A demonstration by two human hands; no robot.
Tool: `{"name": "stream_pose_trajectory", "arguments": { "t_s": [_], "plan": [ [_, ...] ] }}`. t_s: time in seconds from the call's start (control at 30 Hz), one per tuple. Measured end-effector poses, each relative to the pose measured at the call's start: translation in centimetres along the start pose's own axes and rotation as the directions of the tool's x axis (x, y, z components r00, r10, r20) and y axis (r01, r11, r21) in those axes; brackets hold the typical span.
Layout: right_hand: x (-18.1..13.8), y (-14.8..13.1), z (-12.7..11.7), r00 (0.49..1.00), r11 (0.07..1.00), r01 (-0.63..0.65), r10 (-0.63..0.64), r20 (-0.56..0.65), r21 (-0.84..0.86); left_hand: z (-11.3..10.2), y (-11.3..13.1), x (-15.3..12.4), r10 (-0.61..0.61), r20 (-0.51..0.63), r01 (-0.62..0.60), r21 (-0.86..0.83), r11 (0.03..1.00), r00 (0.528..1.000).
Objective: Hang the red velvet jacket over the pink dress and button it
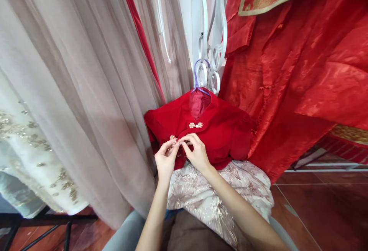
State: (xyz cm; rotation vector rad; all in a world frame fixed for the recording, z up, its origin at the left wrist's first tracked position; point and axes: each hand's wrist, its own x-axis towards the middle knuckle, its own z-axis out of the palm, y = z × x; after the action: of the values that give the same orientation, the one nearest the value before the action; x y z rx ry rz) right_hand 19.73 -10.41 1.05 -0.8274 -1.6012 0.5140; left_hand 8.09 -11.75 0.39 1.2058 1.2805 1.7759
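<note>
A short red velvet jacket (221, 141) hangs on a purple hanger (196, 75) in front of me. At its collar, a beaded, flower-shaped frog closure (196, 125) is joined across the front opening. Lower down, my left hand (166, 162) and my right hand (197, 154) meet at a second frog closure (172, 137), fingertips pinched together over it. One beaded flower shows above the left fingers; the rest is covered, so I cannot tell whether it is joined. Beneath the jacket, cream brocade fabric with a metallic floral pattern (218, 189) spreads over my lap.
A white scrolled metal frame (203, 13) supports the hanger. Pale sheer drapery (86, 90) falls at the left, near a white embellished garment (37, 155) and black metal bars (67, 224). Red satin garments (301, 74) hang at the right above the reddish tiled floor (330, 201).
</note>
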Motion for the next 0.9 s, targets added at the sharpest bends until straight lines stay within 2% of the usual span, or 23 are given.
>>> {"name": "stream_pose_trajectory", "arguments": {
  "t_s": [0.17,0.37,0.57,0.63,0.73,0.8,0.83,0.9],
  "plan": [
    [0.2,0.5,-0.2,0.999,1.0,-0.007,0.006,0.047,0.019,-0.3,0.1,0.2,0.048,0.078,-0.051,0.047,0.998,0.996],
    [0.7,1.7,-0.3,0.983,0.983,-0.079,0.049,0.174,0.166,-1.2,0.7,0.9,-0.018,0.183,-0.008,0.137,0.991,0.983],
    [1.2,1.6,-0.5,0.984,0.987,-0.084,0.059,0.171,0.141,-1.8,1.6,2.3,-0.014,0.342,-0.062,0.21,0.976,0.94],
    [1.2,1.5,-0.4,0.984,0.98,-0.108,0.082,0.16,0.165,-1.5,1.4,2.0,0.032,0.316,-0.096,0.19,0.977,0.948],
    [0.3,1.8,-0.4,0.976,0.934,-0.197,0.159,0.146,0.298,-0.2,0.0,-0.2,0.077,0.128,-0.094,0.13,0.987,0.989],
    [-0.9,2.1,-0.6,0.963,0.883,-0.267,0.225,0.151,0.387,1.0,-1.5,-2.4,-0.014,-0.008,0.014,0.008,1.0,1.0],
    [-1.6,2.2,-0.8,0.954,0.865,-0.297,0.254,0.157,0.405,1.6,-2.3,-3.6,-0.089,-0.039,0.087,-0.047,0.995,0.995],
    [-3.2,2.3,-1.5,0.936,0.862,-0.35,0.306,0.174,0.366,2.8,-3.8,-5.7,-0.234,-0.006,0.232,-0.121,0.965,0.972]
  ]
}}
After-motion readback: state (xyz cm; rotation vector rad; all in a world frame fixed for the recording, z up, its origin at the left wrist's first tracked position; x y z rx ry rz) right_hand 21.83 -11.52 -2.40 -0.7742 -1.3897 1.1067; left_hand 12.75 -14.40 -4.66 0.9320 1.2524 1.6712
